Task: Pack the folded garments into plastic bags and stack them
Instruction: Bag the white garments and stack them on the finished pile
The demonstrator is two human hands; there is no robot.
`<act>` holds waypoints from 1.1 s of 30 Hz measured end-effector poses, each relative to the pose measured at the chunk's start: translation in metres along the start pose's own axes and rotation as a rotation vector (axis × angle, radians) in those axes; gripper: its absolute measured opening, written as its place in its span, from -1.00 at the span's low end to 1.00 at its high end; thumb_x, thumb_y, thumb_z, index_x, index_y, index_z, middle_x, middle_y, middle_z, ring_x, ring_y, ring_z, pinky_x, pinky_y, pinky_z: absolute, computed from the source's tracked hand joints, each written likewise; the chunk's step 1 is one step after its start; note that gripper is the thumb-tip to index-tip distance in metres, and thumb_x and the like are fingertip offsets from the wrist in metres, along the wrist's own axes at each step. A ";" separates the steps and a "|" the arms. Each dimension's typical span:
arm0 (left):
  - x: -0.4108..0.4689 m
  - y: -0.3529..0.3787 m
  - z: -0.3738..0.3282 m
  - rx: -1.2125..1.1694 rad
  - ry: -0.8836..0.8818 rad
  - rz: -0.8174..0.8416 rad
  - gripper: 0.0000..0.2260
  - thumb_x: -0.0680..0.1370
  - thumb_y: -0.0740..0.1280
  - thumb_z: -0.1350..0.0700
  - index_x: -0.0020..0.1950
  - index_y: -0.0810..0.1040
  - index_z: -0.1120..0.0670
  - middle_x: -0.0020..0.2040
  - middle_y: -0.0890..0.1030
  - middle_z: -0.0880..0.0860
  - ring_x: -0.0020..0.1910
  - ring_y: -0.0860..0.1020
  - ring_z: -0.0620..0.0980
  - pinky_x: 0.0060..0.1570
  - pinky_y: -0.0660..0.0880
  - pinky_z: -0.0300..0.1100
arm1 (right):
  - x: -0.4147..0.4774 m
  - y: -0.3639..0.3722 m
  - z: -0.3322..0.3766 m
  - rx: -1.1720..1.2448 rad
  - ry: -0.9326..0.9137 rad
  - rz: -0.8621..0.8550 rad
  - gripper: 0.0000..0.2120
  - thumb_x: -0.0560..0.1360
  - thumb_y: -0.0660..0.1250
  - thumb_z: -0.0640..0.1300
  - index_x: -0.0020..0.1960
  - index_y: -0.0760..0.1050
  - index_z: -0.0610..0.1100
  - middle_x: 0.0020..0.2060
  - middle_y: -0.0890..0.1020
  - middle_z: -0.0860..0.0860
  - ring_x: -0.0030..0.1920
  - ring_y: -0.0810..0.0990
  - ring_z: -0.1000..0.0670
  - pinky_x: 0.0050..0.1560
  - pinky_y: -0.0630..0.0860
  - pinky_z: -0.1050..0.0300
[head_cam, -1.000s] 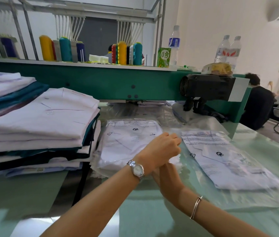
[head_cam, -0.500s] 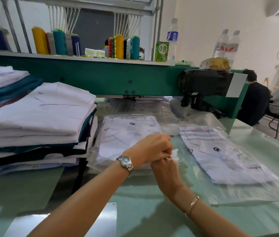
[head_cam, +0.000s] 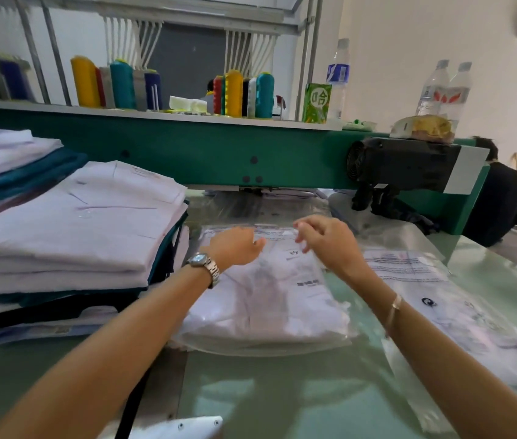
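Pale lilac-white folded garments (head_cam: 70,223) with teal and black layers, clear plastic bag (head_cam: 266,299) with small black print, pale green surface (head_cam: 282,391), deep green machine beam (head_cam: 219,153), yellow, teal and red thread cones (head_cam: 233,93), my silver watch (head_cam: 204,264), my gold bangle (head_cam: 393,308)

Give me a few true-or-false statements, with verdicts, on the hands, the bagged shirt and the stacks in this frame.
1. The wristwatch is on the left wrist. True.
2. The two hands are clasped together. False: the left hand and the right hand are apart, both over the far end of the bagged white garment.
3. The stack of folded garments lies to the right of the bagged garment. False: it lies to its left.
4. A green drink carton stands beside a water bottle. True.
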State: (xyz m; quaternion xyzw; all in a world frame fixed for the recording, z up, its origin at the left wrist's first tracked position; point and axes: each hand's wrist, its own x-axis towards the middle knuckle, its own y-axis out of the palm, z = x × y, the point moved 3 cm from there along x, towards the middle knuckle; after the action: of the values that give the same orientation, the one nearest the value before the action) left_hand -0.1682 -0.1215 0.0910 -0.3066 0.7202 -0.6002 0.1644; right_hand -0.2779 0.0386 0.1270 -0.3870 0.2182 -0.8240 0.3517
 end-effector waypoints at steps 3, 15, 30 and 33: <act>0.034 0.010 0.002 0.037 -0.072 0.081 -0.52 0.68 -0.03 -0.13 0.30 0.51 0.13 0.31 0.53 0.17 0.33 0.47 0.14 0.25 0.43 -0.02 | 0.059 0.039 -0.020 -0.031 0.101 0.068 -0.68 0.58 0.15 -0.07 -0.01 0.59 -0.25 -0.11 0.68 -0.14 -0.04 0.62 -0.15 0.03 0.55 -0.05; 0.090 0.085 0.034 0.059 -0.133 -0.120 -0.47 0.68 -0.01 0.01 0.61 -0.10 0.10 0.62 -0.10 0.07 0.59 -0.12 0.06 0.51 -0.23 0.15 | 0.114 0.155 -0.095 -0.535 0.058 0.130 -0.42 0.63 0.07 0.12 0.58 -0.03 0.06 0.54 0.14 -0.14 0.54 0.06 -0.20 0.48 0.07 -0.21; 0.073 0.099 0.077 -0.021 -0.308 -0.163 -0.39 0.56 -0.08 -0.40 0.57 -0.05 -0.26 0.61 -0.16 -0.03 0.56 -0.24 0.23 0.44 -0.27 0.29 | 0.097 0.179 -0.133 -0.588 0.174 0.132 -0.26 0.31 -0.33 0.61 0.45 -0.15 0.44 0.57 -0.15 0.11 0.52 -0.28 -0.24 0.35 -0.31 -0.43; 0.074 0.099 0.081 -0.067 -0.347 -0.178 -0.35 0.51 -0.02 -0.46 0.56 0.05 -0.27 0.62 -0.08 0.03 0.55 -0.19 0.27 0.47 -0.24 0.26 | 0.099 0.181 -0.136 -0.567 0.220 0.180 -0.20 0.26 -0.35 0.63 0.46 -0.05 0.41 0.57 -0.07 0.11 0.54 -0.18 -0.24 0.36 -0.25 -0.43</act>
State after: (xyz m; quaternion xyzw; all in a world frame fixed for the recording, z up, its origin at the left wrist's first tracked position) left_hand -0.1999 -0.2217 -0.0132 -0.4730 0.6707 -0.5262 0.2223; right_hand -0.3559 -0.1430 -0.0213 -0.3572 0.5093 -0.7328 0.2758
